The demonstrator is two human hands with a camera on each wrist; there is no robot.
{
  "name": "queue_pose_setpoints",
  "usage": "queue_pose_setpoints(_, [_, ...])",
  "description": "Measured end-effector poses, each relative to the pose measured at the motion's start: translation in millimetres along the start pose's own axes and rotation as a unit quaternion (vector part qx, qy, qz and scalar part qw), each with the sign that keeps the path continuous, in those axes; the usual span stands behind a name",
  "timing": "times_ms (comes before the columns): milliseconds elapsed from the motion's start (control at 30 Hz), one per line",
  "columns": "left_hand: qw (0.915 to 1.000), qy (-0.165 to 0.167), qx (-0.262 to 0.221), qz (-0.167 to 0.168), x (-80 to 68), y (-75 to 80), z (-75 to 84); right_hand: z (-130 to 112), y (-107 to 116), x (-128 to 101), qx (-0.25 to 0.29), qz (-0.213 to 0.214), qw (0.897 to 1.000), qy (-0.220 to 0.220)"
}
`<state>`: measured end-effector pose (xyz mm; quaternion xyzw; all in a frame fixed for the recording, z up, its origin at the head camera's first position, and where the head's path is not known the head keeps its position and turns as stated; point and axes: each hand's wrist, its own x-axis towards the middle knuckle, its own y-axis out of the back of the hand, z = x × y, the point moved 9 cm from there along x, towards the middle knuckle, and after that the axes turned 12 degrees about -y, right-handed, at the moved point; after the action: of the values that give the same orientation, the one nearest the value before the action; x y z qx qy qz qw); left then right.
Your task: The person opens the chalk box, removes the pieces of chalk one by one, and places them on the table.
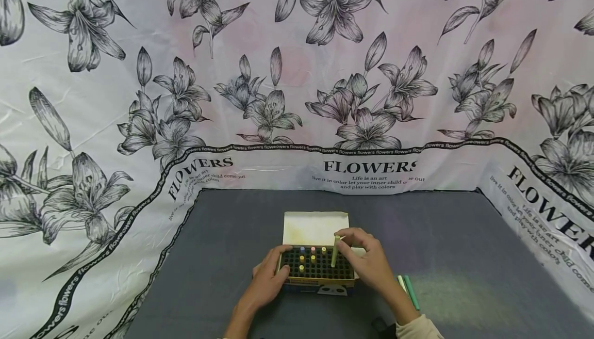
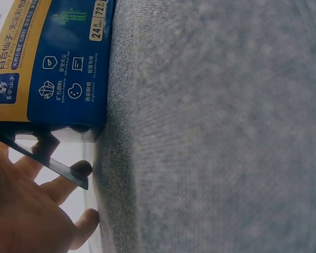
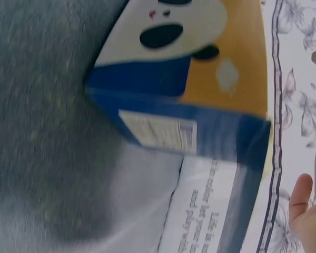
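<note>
An open chalk box [image 1: 318, 278] with a black grid insert stands on the grey cloth, its lid [image 1: 315, 227] folded back. A few coloured chalk sticks [image 1: 307, 256] stand in the grid's left part. My left hand [image 1: 274, 269] grips the box's left end; the left wrist view shows the blue and yellow box side [image 2: 52, 63] and my fingers [image 2: 47, 205] beside it. My right hand [image 1: 345, 243] pinches a pale green chalk stick [image 1: 334, 253], upright over the grid's right part. In the right wrist view the box [image 3: 200, 110] is blurred and fingertips [image 3: 308, 211] show at the right edge.
Two chalk sticks, one pale and one green [image 1: 407, 288], lie on the grey cloth [image 1: 464, 256] to the right of the box. A flower-printed sheet [image 1: 297, 70] walls in the back and both sides of the table.
</note>
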<state>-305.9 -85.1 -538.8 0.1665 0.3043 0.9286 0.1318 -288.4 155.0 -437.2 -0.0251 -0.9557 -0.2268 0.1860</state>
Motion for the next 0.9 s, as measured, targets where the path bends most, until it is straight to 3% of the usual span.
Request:
queue_pose_setpoints(200, [1.0000, 0.004, -0.001, 0.000, 0.0, -0.9, -1.2, 11, 22, -2, 0.015, 0.010, 1.000, -0.016])
queue_pose_setpoints(400, [0.9999, 0.010, -0.008, 0.001, 0.7, -1.0, -3.3, 17, 47, -6, 0.042, 0.032, 0.999, 0.008])
queue_pose_setpoints(633, [1.0000, -0.001, -0.006, 0.002, 1.1, -0.5, -0.5, 28, 77, -12, 0.031, 0.071, 0.996, 0.038])
queue_pose_setpoints(900, [1.0000, -0.002, 0.002, 0.009, -0.3, 0.6, 2.0, 53, 110, -23, -0.017, 0.096, 0.995, -0.010])
